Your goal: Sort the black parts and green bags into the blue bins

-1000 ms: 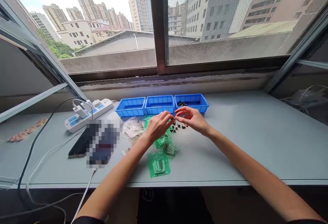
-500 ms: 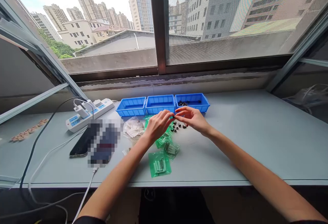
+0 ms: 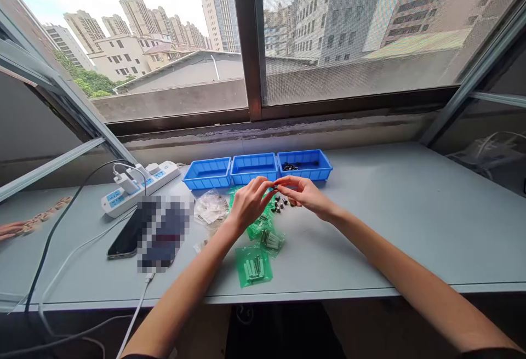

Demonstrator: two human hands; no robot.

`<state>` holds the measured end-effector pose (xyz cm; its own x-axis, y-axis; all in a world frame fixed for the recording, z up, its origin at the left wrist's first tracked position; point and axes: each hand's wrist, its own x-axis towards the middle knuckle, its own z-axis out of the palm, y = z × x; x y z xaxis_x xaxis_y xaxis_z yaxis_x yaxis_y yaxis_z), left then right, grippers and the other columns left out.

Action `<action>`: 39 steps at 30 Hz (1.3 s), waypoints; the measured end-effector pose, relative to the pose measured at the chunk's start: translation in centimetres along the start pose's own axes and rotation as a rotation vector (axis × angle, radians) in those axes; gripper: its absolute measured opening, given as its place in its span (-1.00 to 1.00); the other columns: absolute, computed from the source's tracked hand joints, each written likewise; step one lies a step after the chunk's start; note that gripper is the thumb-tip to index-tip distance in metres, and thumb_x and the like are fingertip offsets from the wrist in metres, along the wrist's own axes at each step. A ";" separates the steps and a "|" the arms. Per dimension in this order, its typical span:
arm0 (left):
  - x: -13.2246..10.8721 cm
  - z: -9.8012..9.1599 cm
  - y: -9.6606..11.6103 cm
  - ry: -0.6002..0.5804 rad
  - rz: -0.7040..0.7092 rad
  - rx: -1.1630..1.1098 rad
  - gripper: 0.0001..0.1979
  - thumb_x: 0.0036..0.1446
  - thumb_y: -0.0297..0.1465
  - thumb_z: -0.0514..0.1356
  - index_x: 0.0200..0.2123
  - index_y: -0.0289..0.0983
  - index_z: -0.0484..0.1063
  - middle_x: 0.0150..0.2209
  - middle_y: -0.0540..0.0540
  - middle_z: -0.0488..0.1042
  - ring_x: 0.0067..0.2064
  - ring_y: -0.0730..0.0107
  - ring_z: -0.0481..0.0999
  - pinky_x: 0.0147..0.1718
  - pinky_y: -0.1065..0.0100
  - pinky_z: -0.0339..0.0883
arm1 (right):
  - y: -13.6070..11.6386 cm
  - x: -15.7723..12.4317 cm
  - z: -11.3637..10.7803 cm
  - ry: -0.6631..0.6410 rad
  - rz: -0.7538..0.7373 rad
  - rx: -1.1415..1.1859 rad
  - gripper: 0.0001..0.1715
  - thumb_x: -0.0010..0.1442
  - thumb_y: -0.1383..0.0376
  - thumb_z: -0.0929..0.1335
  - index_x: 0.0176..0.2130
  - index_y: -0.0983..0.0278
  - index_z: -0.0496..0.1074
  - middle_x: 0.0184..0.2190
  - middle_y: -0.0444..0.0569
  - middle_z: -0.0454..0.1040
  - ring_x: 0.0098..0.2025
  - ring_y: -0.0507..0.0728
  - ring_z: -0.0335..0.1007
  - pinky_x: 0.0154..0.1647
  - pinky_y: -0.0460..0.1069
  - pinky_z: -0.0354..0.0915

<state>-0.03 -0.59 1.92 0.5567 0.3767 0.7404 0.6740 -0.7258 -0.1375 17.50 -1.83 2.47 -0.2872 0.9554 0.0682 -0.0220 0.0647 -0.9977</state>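
Note:
Fingertips of my left hand and my right hand meet in front of the blue bins, both pinched on a small dark piece. The fingers cover most of it, so its exact kind does not show. Just below them lie several loose small black-and-metal pieces. Under my left hand are green plastic bags, partly hidden by it. Nearer the table edge lies a flat green bag with pale plugs and screws. More dark pieces lie in the right blue bin.
The left blue bin and middle blue bin stand in the same row. Clear bags, a phone, a power strip and cables occupy the left side. Another person's hand is near small tan pieces.
My right fingers have drawn together at the dark piece, against my left fingertips. Another person's hand has come in at the left edge. The whole view has shifted slightly.

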 end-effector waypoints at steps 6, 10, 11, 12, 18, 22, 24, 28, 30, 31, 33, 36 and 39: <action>-0.4 0.4 -0.6 -0.029 -0.078 0.000 -0.80 0.22 -0.29 0.08 -0.37 -0.25 0.40 -0.34 -0.02 0.41 -0.45 0.57 0.40 -0.56 0.52 0.18 | 1.2 1.1 -1.2 0.228 -0.035 -0.026 -0.42 -0.23 -0.11 0.44 -0.36 0.28 0.43 -0.42 -0.09 0.44 -0.65 -0.12 0.08 -0.71 -0.13 0.03; -0.7 0.7 -0.7 -0.044 -0.052 -0.012 -0.80 0.21 -0.33 0.09 -0.42 -0.24 0.44 -0.31 -0.02 0.42 -0.47 0.58 0.38 -0.55 0.51 0.20 | 1.8 1.8 -2.6 0.388 -0.096 -0.115 -0.41 -0.21 -0.13 0.43 -0.37 0.29 0.42 -0.39 -0.05 0.46 -0.65 -0.09 0.13 -0.68 -0.11 0.12; -0.7 0.7 -0.7 -0.051 -0.049 -0.011 -0.79 0.22 -0.34 0.08 -0.41 -0.23 0.45 -0.31 -0.02 0.42 -0.47 0.58 0.38 -0.56 0.51 0.20 | 2.0 1.9 -2.9 0.415 -0.116 -0.150 -0.42 -0.19 -0.13 0.42 -0.36 0.29 0.43 -0.38 -0.03 0.47 -0.65 -0.08 0.15 -0.67 -0.09 0.15; -0.7 0.7 -0.7 -0.062 -0.049 -0.006 -0.78 0.23 -0.35 0.06 -0.40 -0.23 0.45 -0.31 -0.02 0.42 -0.47 0.58 0.37 -0.56 0.51 0.19 | 2.0 1.9 -3.3 0.442 -0.136 -0.184 -0.42 -0.16 -0.13 0.40 -0.35 0.29 0.43 -0.37 -0.02 0.48 -0.65 -0.07 0.17 -0.65 -0.08 0.18; -0.4 0.5 -0.1 -0.098 -0.063 0.014 -0.62 0.28 -0.27 -0.06 -0.45 -0.28 0.43 -0.30 -0.06 0.42 -0.47 0.59 0.35 -0.60 0.52 0.16 | 2.2 1.9 -4.5 0.615 -0.205 -0.506 -0.64 0.03 0.04 0.34 -0.30 0.25 0.48 -0.33 -0.02 0.52 -0.63 -0.01 0.26 -0.54 -0.03 0.25; -0.4 0.5 0.1 -0.090 -0.064 0.001 -0.60 0.28 -0.28 -0.08 -0.49 -0.30 0.40 -0.30 -0.07 0.42 -0.48 0.59 0.34 -0.63 0.52 0.11 | 2.2 1.8 -4.7 0.646 -0.191 -0.612 -0.76 0.05 0.18 0.31 -0.31 0.24 0.49 -0.34 -0.05 0.53 -0.62 0.00 0.26 -0.51 -0.03 0.24; -0.4 0.6 0.1 -0.118 -0.075 0.006 -0.60 0.28 -0.29 -0.08 -0.49 -0.30 0.41 -0.29 -0.07 0.42 -0.48 0.59 0.33 -0.64 0.52 0.09 | 2.2 1.8 -4.7 0.648 -0.167 -0.592 -0.77 0.05 0.19 0.31 -0.32 0.24 0.48 -0.34 -0.05 0.53 -0.63 0.00 0.24 -0.52 -0.03 0.24; -0.5 0.7 0.0 -0.164 -0.096 0.024 -0.58 0.28 -0.29 -0.09 -0.50 -0.30 0.42 -0.28 -0.09 0.43 -0.47 0.58 0.34 -0.63 0.53 0.10 | 2.1 1.8 -4.8 0.619 -0.177 -0.529 -0.73 0.04 0.21 0.30 -0.26 0.25 0.48 -0.28 -0.04 0.53 -0.64 -0.01 0.27 -0.52 -0.02 0.29; -0.5 0.7 0.0 -0.171 -0.095 0.029 -0.58 0.28 -0.30 -0.09 -0.51 -0.30 0.42 -0.28 -0.09 0.43 -0.46 0.57 0.35 -0.63 0.52 0.11 | 2.0 1.8 -4.8 0.543 -0.218 -0.478 -0.68 0.03 0.19 0.31 -0.20 0.24 0.47 -0.23 -0.02 0.52 -0.64 -0.02 0.29 -0.52 -0.03 0.31; -0.5 0.7 0.0 -0.172 -0.094 0.031 -0.58 0.27 -0.30 -0.09 -0.51 -0.30 0.42 -0.28 -0.09 0.43 -0.46 0.57 0.35 -0.62 0.52 0.12 | 1.8 1.8 -4.8 0.486 -0.234 -0.464 -0.66 0.03 0.17 0.32 -0.18 0.23 0.47 -0.22 -0.02 0.52 -0.63 -0.02 0.30 -0.52 -0.03 0.31; -0.5 0.7 0.0 -0.174 -0.091 0.034 -0.60 0.27 -0.31 -0.08 -0.50 -0.29 0.42 -0.28 -0.09 0.43 -0.46 0.57 0.35 -0.61 0.52 0.14 | 1.5 1.5 -4.5 0.338 -0.230 -0.478 -0.64 0.03 0.12 0.33 -0.19 0.23 0.47 -0.26 -0.03 0.53 -0.61 -0.01 0.32 -0.53 -0.04 0.31; -0.5 0.7 -0.1 -0.169 -0.093 0.031 -0.65 0.26 -0.32 -0.06 -0.45 -0.28 0.43 -0.28 -0.07 0.43 -0.46 0.57 0.36 -0.59 0.53 0.16 | 1.0 0.9 -4.1 0.105 -0.167 -0.646 -0.72 0.00 0.10 0.37 -0.31 0.20 0.51 -0.37 -0.10 0.55 -0.59 0.00 0.31 -0.54 -0.07 0.24; -0.5 0.7 -0.1 -0.151 -0.093 0.014 -0.71 0.25 -0.35 -0.04 -0.37 -0.26 0.44 -0.28 -0.06 0.43 -0.46 0.57 0.36 -0.59 0.53 0.16 | 0.5 0.3 -3.9 -0.029 -0.119 -0.892 -0.80 -0.07 0.13 0.43 -0.38 0.15 0.53 -0.42 -0.18 0.55 -0.54 0.00 0.31 -0.52 -0.09 0.15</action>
<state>-0.05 -0.32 1.07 0.5577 0.5247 0.6432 0.7321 -0.6762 -0.0831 21.13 -0.42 1.96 -0.3547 0.9214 0.1589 0.6948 0.3735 -0.6147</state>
